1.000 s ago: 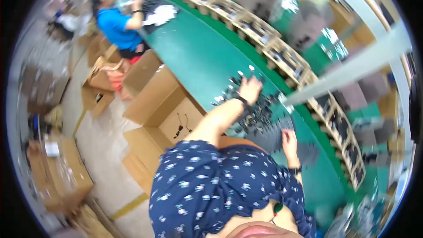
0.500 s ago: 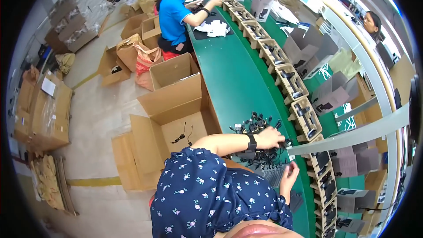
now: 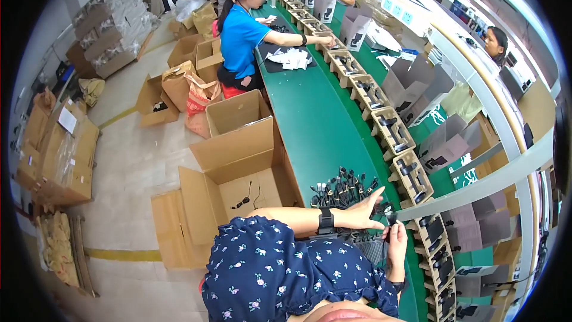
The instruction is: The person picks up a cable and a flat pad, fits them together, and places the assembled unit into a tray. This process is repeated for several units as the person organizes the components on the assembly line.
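Left hand (image 3: 360, 211) and right hand (image 3: 397, 244) have come nearer to each other beside the black cables (image 3: 345, 189)

Left hand is opened wide, its thumb well apart from the fingers. Right hand is narrow: its fingertips are at a small dark piece (image 3: 391, 219), but I cannot tell if they grip it. Just beyond the left hand, the cables lie on the green tabletop (image 3: 322, 119). They are thin, folded into bundles, with some pale ends toward the left; they overlap too much for counting. Nearer to the body, dark grey flat pieces (image 3: 374, 250) are partly hidden, so their number is unclear. Left of the tabletop stands one large open carton (image 3: 232, 146), with two loose cables (image 3: 241, 203) inside. Along the other side runs one row of tan trays (image 3: 381, 126). Farther away, one co-worker (image 3: 244, 36) in blue has one hand at a tray.
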